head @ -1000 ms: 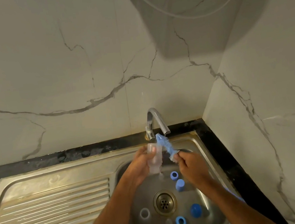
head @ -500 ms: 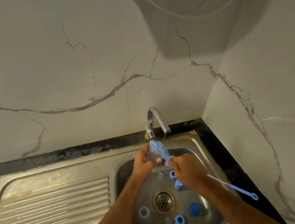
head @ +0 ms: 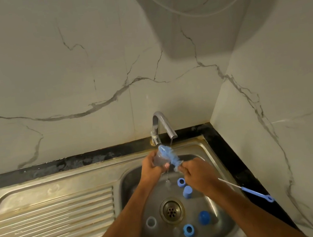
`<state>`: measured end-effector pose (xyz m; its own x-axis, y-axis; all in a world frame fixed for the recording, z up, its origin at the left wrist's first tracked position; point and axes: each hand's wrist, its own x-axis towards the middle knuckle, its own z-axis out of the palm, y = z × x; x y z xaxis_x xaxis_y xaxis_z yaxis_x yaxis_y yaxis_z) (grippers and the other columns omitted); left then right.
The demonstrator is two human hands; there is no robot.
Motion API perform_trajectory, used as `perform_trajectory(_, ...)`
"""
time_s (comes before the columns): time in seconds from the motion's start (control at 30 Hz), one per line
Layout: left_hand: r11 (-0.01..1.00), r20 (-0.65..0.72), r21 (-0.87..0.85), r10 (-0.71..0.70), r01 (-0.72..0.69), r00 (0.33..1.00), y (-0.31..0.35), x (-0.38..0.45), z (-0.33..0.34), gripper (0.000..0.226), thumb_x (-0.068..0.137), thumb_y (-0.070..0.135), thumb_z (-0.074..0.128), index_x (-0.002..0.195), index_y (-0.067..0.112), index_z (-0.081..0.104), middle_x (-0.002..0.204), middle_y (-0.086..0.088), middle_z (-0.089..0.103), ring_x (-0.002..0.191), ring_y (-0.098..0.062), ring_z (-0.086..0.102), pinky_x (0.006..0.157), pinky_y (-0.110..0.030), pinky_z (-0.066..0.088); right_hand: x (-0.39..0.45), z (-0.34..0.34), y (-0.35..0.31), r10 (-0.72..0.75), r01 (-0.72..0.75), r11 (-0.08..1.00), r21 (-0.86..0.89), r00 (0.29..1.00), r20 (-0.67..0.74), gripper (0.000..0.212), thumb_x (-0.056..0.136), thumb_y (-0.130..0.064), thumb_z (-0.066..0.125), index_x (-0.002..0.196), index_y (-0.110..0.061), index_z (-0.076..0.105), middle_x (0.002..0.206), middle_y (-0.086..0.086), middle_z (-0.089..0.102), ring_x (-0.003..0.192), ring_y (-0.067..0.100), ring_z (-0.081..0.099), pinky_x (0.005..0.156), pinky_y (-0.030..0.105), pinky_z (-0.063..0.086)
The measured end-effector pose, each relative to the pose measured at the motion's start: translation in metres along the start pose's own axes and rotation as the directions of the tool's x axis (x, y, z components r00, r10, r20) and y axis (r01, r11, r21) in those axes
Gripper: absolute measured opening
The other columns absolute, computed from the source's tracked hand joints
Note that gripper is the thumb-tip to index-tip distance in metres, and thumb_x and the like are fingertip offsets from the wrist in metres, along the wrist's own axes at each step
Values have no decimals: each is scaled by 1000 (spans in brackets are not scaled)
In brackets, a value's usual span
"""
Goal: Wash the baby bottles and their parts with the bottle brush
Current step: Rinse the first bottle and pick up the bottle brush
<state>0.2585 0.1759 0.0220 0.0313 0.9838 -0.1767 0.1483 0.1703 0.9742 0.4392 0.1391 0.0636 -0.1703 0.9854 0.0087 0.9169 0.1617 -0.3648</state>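
My left hand [head: 152,167] grips a clear baby bottle [head: 158,159] above the sink bowl, just under the tap. My right hand [head: 196,174] holds the bottle brush by its wire; the blue bristle head [head: 168,155] lies against the bottle, and the blue loop handle [head: 257,194] sticks out to the right. In the steel sink [head: 212,152] lie two blue rings [head: 181,181], a blue cap [head: 187,192], a round blue cap [head: 204,217], a clear ring [head: 151,222] and another blue ring [head: 188,230].
The chrome tap [head: 162,126] drips a thin stream just right of the brush head. The drain [head: 172,210] sits mid-bowl. A ribbed drainboard [head: 51,223] spreads to the left. Marble walls close in behind and on the right, with a black counter strip [head: 236,165].
The bottle has tilted from upright to lying more sideways in my left hand. The brush handle now shows past my right wrist. Both hands have shifted slightly up and left.
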Motion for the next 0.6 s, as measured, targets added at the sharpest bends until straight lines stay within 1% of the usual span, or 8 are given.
perform_trajectory(0.07, 1000, -21, -22, -11, 11, 1000, -2, 2, -2, 70, 80, 7, 81, 139, 20, 47, 135, -5, 55, 123, -22, 55, 105, -47, 50, -7, 6, -2, -22, 22, 1000, 10, 999, 24, 27, 102, -35, 47, 84, -23, 64, 65, -12, 57, 54, 1, 57, 57, 15, 50)
perform_trajectory(0.2, 999, 35, 37, 17, -18, 999, -3, 3, -1, 66, 77, 13, 83, 134, 26, 52, 131, 0, 58, 119, -18, 58, 102, -46, 53, -2, 0, 12, 106, -107, 994, 4, 994, 8, 22, 100, -32, 52, 88, -20, 67, 72, -9, 63, 64, 1, 60, 62, 11, 42)
perform_trajectory(0.27, 999, 40, 32, 15, -17, 999, -7, 3, 3, 73, 75, 20, 84, 139, 25, 49, 132, 1, 58, 121, -18, 58, 102, -46, 53, 0, 4, 2, 73, -74, 997, 39, 997, 12, 26, 102, -35, 49, 85, -22, 65, 69, -8, 62, 61, 3, 61, 60, 15, 47)
perform_trajectory(0.33, 1000, 22, -2, 16, -16, 1000, -4, 3, 2, 69, 79, 11, 83, 138, 21, 48, 132, 0, 56, 122, -19, 56, 104, -43, 51, -8, 10, -3, 8, -10, 999, 44, 999, 39, 29, 103, -36, 45, 82, -24, 62, 67, -7, 62, 58, 5, 62, 59, 17, 52)
perform_trajectory(0.37, 1000, 14, -13, 17, -17, 1000, -4, 5, 0, 65, 80, 8, 81, 134, 24, 50, 131, 0, 56, 121, -20, 56, 103, -42, 51, -11, 7, 0, 17, -20, 998, 58, 998, 53, 29, 103, -37, 45, 81, -25, 61, 66, -7, 61, 57, 4, 62, 57, 16, 51)
perform_trajectory(0.43, 1000, 20, -11, 25, -25, 999, -1, 11, -3, 58, 81, 7, 80, 125, 33, 52, 130, 0, 56, 119, -20, 56, 101, -44, 52, -9, -2, 14, 118, -120, 991, 60, 992, 37, 31, 103, -38, 45, 78, -26, 59, 64, -7, 58, 57, 3, 58, 56, 13, 44)
perform_trajectory(0.5, 1000, 36, -17, 17, -16, 999, 3, 14, 1, 56, 80, 11, 80, 125, 34, 55, 127, 2, 59, 117, -20, 58, 99, -48, 54, -5, -9, 23, 220, -217, 973, 76, 975, -28, 35, 102, -37, 46, 70, -27, 55, 62, -6, 55, 57, 4, 54, 58, 17, 42)
perform_trajectory(0.6, 1000, 29, -12, 22, -21, 999, 12, 22, 15, 60, 79, 9, 81, 129, 31, 56, 122, 7, 59, 115, -18, 58, 98, -44, 55, -9, -1, 24, 332, -291, 918, 269, 935, -123, 39, 102, -36, 48, 66, -24, 56, 58, -2, 56, 54, 7, 55, 56, 24, 45)
